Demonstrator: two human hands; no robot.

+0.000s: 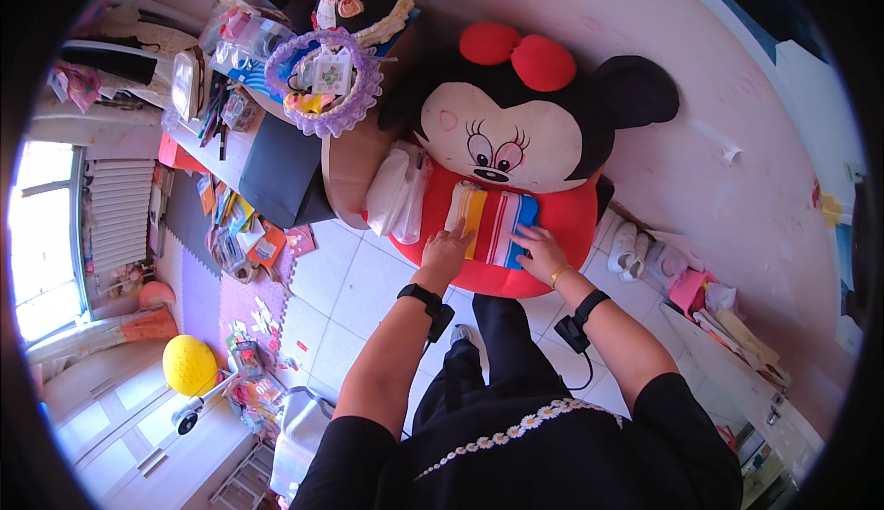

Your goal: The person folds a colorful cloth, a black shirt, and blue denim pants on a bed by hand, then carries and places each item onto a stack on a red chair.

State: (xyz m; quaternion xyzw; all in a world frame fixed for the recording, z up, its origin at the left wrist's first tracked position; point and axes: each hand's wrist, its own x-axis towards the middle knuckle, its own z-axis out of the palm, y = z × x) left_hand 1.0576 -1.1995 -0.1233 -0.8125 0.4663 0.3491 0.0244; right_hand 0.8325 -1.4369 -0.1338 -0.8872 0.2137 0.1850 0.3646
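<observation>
A folded striped cloth in yellow, red, white and blue lies on the red seat of a plush cartoon-mouse chair. My left hand rests at the cloth's left, yellow edge with its fingers stretched out. On the opposite side, my right hand touches the blue edge, fingers spread. Neither hand grips the cloth. The chair's backrest is a big mouse face with black ears and a red bow. Against the seat's left side sits a white plastic bag.
Left of the chair stands a cluttered desk with a purple lace-trimmed basket. Books and papers pile on the floor beyond. A yellow balloon is at lower left. White shoes stand by the right wall.
</observation>
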